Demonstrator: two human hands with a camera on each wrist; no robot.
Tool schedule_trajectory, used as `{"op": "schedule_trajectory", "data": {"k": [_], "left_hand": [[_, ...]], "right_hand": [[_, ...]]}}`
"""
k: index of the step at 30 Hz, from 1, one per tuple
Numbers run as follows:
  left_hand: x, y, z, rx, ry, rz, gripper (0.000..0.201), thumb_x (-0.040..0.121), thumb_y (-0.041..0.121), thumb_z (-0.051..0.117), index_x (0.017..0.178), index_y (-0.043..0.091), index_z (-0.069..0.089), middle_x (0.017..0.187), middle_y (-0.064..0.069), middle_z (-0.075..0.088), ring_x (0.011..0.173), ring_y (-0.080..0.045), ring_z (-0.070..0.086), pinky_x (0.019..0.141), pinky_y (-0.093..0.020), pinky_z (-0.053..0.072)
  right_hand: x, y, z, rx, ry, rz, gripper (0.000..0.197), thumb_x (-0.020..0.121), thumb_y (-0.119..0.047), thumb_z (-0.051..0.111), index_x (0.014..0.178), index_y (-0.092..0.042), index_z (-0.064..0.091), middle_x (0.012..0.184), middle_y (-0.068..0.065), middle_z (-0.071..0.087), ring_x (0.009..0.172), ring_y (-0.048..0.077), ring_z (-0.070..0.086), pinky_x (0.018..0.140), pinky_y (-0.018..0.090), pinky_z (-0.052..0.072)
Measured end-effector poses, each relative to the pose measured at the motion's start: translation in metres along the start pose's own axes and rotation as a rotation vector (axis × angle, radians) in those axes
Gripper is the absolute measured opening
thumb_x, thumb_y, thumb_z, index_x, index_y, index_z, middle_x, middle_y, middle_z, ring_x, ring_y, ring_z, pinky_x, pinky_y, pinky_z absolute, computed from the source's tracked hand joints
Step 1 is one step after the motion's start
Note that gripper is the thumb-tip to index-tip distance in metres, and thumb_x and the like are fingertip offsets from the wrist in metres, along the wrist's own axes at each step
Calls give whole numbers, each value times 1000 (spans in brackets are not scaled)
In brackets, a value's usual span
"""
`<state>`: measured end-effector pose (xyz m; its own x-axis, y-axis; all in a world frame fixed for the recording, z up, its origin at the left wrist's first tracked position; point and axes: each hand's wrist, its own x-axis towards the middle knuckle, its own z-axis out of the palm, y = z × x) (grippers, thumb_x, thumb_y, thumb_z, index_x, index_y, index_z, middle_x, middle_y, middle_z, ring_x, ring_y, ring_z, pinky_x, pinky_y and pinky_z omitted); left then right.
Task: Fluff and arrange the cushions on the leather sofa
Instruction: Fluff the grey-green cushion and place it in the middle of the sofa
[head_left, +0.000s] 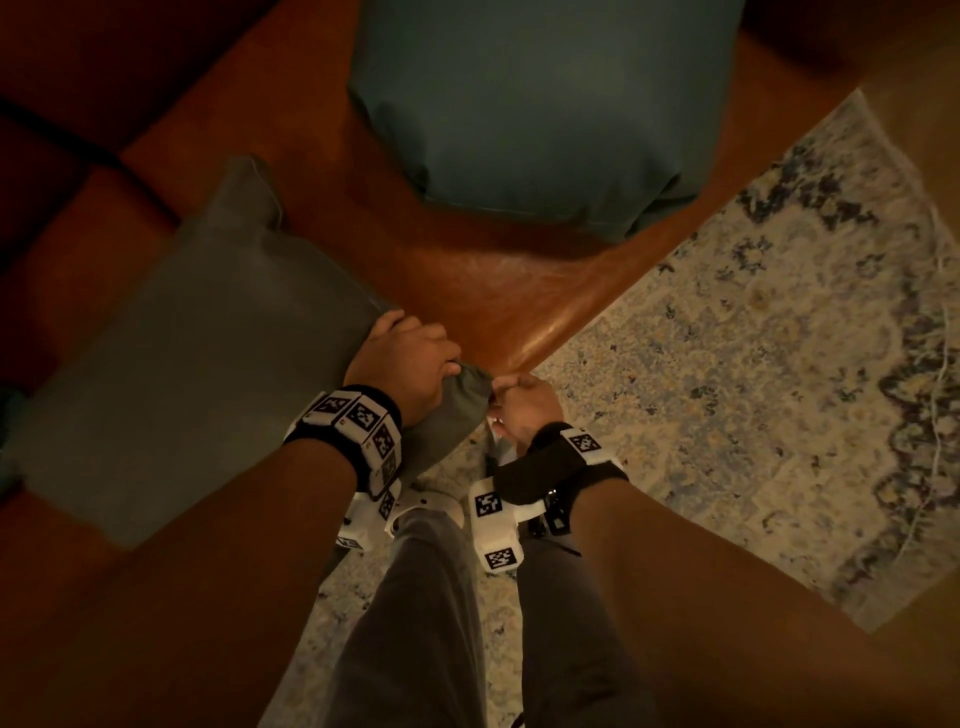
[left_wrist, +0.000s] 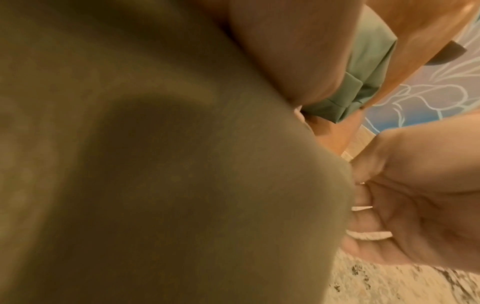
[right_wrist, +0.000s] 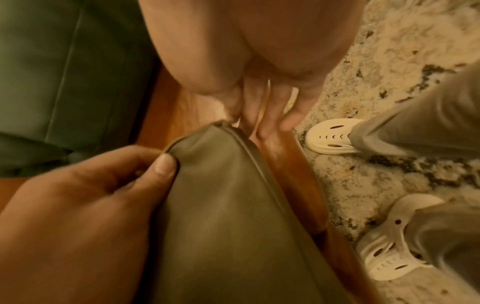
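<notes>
An olive cushion (head_left: 197, 374) lies flat on the left of the brown leather sofa seat (head_left: 467, 270), its near corner overhanging the front edge. My left hand (head_left: 421, 358) grips that corner from above, thumb pressed on the fabric (right_wrist: 163, 166). My right hand (head_left: 511, 397) sits just right of the corner, fingers curled and pinching its tip; the right wrist view shows its fingers (right_wrist: 262, 107) reaching down behind the piped corner (right_wrist: 223, 125). A teal cushion (head_left: 535, 104) rests further back on the seat, untouched. The olive fabric (left_wrist: 155, 164) fills the left wrist view.
A patterned cream and blue rug (head_left: 753, 364) covers the floor to the right of the sofa. My legs in grey trousers (head_left: 415, 597) stand against the sofa's front edge, in white clogs (right_wrist: 332, 135). The dark sofa back runs along the upper left.
</notes>
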<state>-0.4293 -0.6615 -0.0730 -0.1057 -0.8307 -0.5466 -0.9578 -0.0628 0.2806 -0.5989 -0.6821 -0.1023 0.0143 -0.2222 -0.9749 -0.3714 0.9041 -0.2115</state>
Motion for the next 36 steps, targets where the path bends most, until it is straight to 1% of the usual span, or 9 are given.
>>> {"op": "schedule_trajectory", "data": {"k": [2,4,9,19,24,27,29,31,36], "left_hand": [[-1,-2,0,-4,7,-10,23,99,31,42,108,29,63,111,6,59,109,-19,51,115,-38,19],[1,-4,0,-10,16,-14,23,99,32,42,108,28,63,111,5,59,109,-19,51,115,-38,20],[5,5,1,7,-12,-25,24,98,32,43,109,27,64,114,5,58,111,-19,50,115,-39,19],[3,9,-1,73,-60,-19,24,98,36,42,109,29,63,114,5,58,114,-20,47,116,-44,18],[0,19,0,54,-47,-52,23,95,28,44,108,28,64,114,4,58,118,-22,44,116,-45,17],[-12,21,-3,-20,90,-80,28,90,24,51,115,23,63,118,1,58,120,-24,42,116,-45,18],[-32,19,-10,-113,241,-158,34,87,23,58,120,17,62,123,-7,55,123,-29,43,114,-48,24],[-62,11,-13,-179,343,-303,38,85,26,61,122,17,60,129,-11,51,124,-31,42,109,-50,33],[-185,-45,30,-411,520,-920,50,84,27,68,128,11,52,135,-21,43,126,-39,37,107,-48,34]], "right_hand": [[8,0,-14,105,53,26,18,90,-11,54,81,-24,60,96,6,65,94,27,67,91,41,56],[10,0,-27,245,18,84,21,100,-8,41,91,-14,59,89,5,63,80,19,63,76,33,52],[5,-7,-20,-49,-210,129,12,89,-26,72,93,-14,67,96,1,69,92,17,63,75,31,49],[20,-34,-24,-21,-210,144,15,99,-8,45,87,-15,50,86,6,59,73,14,60,59,24,52],[24,-35,-17,-130,-283,111,10,100,-14,47,93,-17,52,50,-11,66,79,14,58,51,20,55],[15,-46,-19,-294,-284,35,12,101,-10,48,93,-15,56,56,-11,69,82,16,58,72,24,59],[6,-52,-23,-605,-305,-72,14,100,-13,54,106,-8,66,90,-1,75,94,21,61,94,31,50],[6,-53,-25,-850,-291,-138,24,96,-13,60,118,-5,66,117,7,67,108,24,60,97,31,45],[11,-48,-3,-1139,15,-278,17,98,-21,54,101,-7,62,120,14,64,98,31,60,80,39,50]]}}
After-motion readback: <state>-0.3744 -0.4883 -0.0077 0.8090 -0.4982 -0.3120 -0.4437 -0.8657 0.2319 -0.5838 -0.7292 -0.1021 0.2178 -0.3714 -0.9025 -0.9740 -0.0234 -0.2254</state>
